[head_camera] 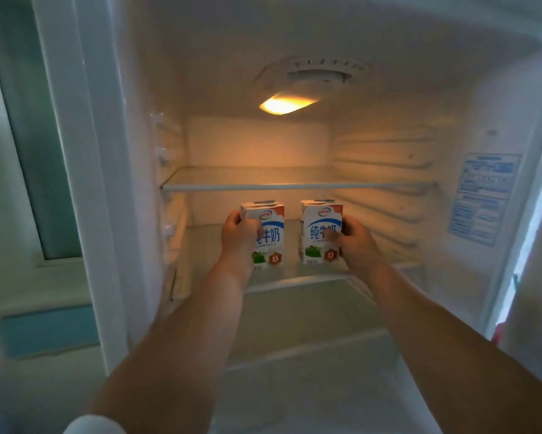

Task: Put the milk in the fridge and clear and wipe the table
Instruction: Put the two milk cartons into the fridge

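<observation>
The fingers of the left hand [239, 236] were curled round the left edge of one milk carton [271, 234]. The thumb [333, 238] of the right hand [355, 238] lay across the printed front of a second milk carton [316, 233], with that hand wrapped round its right side. Both cartons stood upright, side by side with a narrow gap between them, at the middle glass shelf [297, 281] of the open fridge [388, 145]. Whether they rested on it could not be told. Open shelf lay to either side, out to the ribbed walls. The upper shelf [294, 186] ran just above the carton tops. A lit lamp [286, 104] glowed in the ceiling, and a blue label [482, 198] clung to the right wall.
</observation>
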`<state>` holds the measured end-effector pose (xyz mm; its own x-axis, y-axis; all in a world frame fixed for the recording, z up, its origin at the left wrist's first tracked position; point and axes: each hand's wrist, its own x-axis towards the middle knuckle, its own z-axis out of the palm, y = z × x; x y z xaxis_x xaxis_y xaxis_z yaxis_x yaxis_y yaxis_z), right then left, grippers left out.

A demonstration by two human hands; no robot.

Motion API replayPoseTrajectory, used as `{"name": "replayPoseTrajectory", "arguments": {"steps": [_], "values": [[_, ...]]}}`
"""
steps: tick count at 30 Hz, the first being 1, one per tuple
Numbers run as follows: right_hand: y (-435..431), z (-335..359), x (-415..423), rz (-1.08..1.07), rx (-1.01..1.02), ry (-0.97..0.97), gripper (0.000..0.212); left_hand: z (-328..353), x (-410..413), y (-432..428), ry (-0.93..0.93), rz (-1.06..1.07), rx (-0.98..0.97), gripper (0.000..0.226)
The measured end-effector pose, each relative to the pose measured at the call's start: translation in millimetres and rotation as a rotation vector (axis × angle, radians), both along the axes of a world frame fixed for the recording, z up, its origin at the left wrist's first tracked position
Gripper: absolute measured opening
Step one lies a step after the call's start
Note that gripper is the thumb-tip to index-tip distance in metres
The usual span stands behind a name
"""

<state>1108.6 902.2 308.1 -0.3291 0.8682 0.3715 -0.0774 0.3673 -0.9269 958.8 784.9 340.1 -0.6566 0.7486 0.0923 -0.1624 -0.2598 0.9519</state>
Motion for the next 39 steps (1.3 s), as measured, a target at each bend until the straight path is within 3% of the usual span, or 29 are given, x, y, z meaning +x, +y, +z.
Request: {"name": "replayPoseTrajectory", "arguments": {"steps": [8,16,22,26,32,36,39], "values": [[12.2,-3.4,-2.6,0.057,-0.005,-0.022,0.019,-6.1,-4.6,16.0,0.057,-0.013,-0.01,0.026],[4.6,-1.8,4.1,0.038,-0.05,-0.041,0.032,-9.7,-4.5,13.9,0.071,-0.03,-0.002,0.027],[-21.8,-2.6,14.4,-0.103,-0.017,-0.033,0.045,-19.2,9.5,-3.4,0.178,0.094,0.056,0.088],[-45.5,-2.4,21.9,-0.273,0.015,-0.019,0.046,-23.9,25.7,-22.4,0.294,0.148,0.083,0.08],[-109.7,-6.2,47.1,-0.399,0.019,0.026,0.037,-28.7,61.9,-66.0,0.295,-0.055,0.063,0.074],[-158.3,-18.8,70.2,-0.487,-0.017,0.088,0.013,-40.1,74.4,-100.1,0.31,-0.229,0.078,0.063],[-203.5,-32.8,84.9,-0.555,-0.056,0.131,0.019,-49.3,82.8,-127.8,0.335,-0.334,0.102,0.049]]}}
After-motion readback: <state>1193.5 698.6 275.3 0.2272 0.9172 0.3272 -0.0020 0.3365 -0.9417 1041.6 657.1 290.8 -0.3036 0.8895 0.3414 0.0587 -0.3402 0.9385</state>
